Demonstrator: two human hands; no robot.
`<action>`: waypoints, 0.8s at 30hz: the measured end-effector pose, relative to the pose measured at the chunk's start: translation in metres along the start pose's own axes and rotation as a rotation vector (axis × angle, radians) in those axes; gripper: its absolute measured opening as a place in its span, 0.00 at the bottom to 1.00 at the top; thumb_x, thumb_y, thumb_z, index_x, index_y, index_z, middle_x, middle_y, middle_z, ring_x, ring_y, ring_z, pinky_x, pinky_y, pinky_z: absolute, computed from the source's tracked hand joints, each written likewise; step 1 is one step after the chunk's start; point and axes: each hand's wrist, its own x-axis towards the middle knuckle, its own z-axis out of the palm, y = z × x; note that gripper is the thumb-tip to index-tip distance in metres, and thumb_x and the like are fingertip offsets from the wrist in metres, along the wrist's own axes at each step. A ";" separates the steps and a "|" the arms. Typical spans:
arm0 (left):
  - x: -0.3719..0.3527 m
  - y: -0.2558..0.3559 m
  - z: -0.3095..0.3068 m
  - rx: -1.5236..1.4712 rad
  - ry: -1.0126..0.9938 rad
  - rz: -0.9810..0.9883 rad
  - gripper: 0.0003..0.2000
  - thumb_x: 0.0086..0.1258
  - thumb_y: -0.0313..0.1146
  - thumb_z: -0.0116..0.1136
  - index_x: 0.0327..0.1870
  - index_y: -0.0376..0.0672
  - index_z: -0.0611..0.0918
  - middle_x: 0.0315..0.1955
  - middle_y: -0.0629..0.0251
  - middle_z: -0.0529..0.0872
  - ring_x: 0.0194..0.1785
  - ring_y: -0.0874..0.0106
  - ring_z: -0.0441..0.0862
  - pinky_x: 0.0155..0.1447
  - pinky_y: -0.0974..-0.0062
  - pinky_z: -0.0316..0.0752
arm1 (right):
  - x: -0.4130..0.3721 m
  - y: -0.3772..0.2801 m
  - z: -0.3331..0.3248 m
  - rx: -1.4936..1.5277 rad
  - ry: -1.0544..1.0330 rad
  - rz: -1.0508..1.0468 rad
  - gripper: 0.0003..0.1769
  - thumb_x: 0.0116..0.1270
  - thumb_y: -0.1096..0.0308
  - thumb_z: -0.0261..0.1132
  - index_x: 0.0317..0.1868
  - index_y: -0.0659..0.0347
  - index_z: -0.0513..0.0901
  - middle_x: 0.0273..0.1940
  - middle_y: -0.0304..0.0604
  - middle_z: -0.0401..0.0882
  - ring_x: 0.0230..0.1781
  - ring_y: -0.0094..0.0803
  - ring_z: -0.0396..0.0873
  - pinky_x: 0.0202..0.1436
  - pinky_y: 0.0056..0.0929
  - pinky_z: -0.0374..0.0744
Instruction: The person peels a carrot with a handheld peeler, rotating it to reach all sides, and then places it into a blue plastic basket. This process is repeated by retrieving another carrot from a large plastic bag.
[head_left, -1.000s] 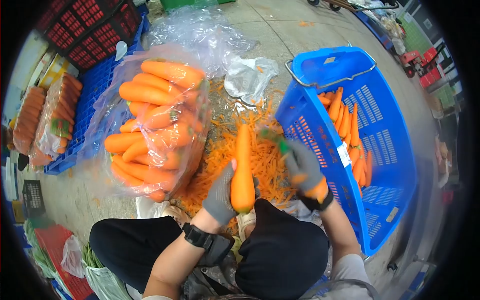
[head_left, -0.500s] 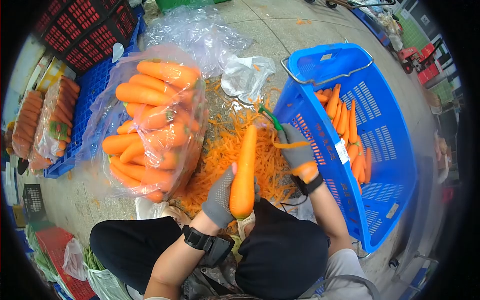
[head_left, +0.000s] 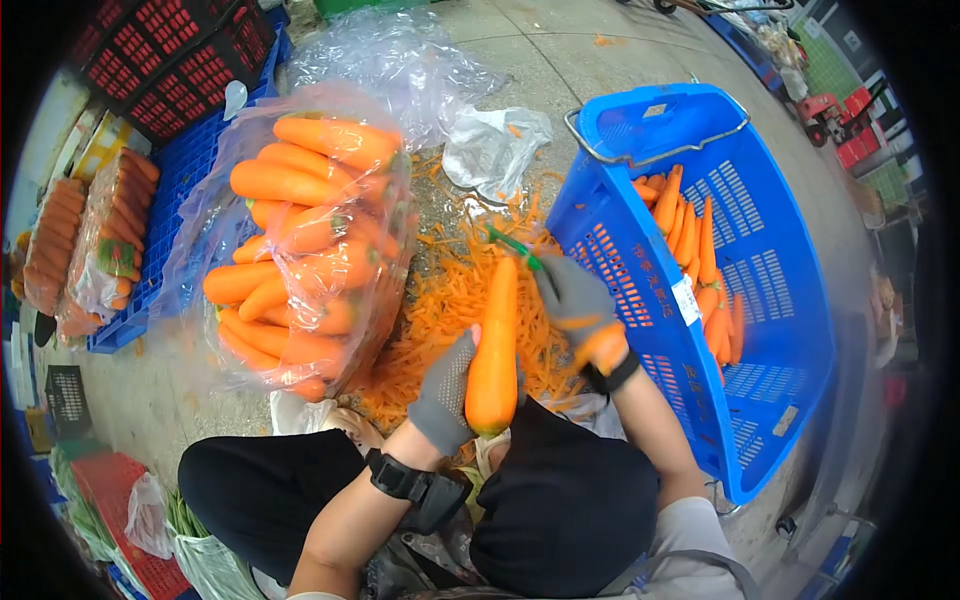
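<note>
A large carrot points away from me, its thick end near my knees. My left hand, in a grey dotted glove, is closed round its lower part. Beyond the carrot's narrow tip, a green-handled peeler sticks out of my right hand, whose gloved fingers are wrapped on it. An orange strip hangs across the right glove. Below both hands, a heap of orange peelings covers the floor. The peeler's blade is hard to make out.
On the left stands an open clear bag of carrots. A tall blue basket with several carrots inside leans at the right. Crumpled plastic lies beyond the peelings. Bagged carrots, a blue pallet and black crates are farther left.
My right hand and the peeler have moved left, closer to the carrot's tip. The carrot has shifted slightly right and tilts a little differently in my left hand.
</note>
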 end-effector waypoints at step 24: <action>-0.001 0.026 -0.002 -0.025 -0.087 0.081 0.22 0.70 0.51 0.45 0.48 0.39 0.73 0.34 0.56 0.80 0.37 0.66 0.79 0.41 0.67 0.77 | -0.038 -0.036 -0.040 0.317 -0.188 -0.118 0.11 0.60 0.65 0.60 0.42 0.59 0.77 0.29 0.48 0.74 0.30 0.46 0.75 0.31 0.39 0.73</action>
